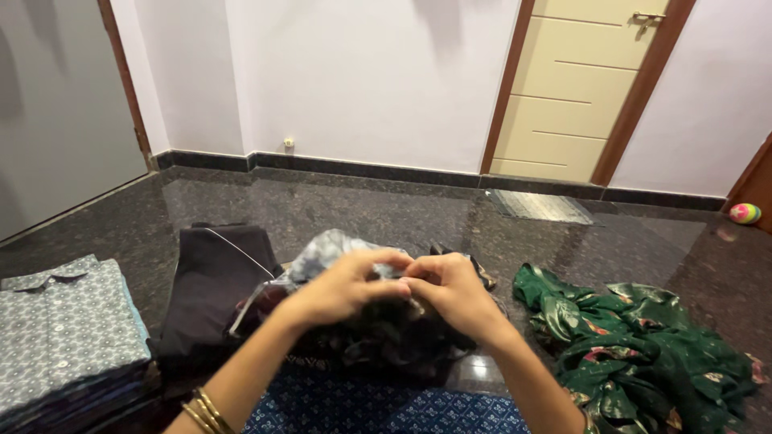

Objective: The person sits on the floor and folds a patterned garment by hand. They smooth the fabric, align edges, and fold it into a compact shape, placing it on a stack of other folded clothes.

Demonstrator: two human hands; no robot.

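Note:
My left hand (342,285) and my right hand (454,293) meet fingertip to fingertip over a crumpled dark garment (386,341) with a brownish print. Both pinch its top edge, lifted slightly off the dark granite floor (362,205). A pale grey-blue cloth (322,253) lies bunched just behind my left hand, partly hidden by it. Gold bangles (205,411) circle my left wrist.
A stack of folded grey patterned shirts (68,329) sits at the left, a folded black garment (213,281) beside it. A crumpled green floral cloth (643,350) lies at the right. Blue patterned fabric (378,410) covers my lap. A cream door (575,88) and a small colourful ball (745,213) are behind.

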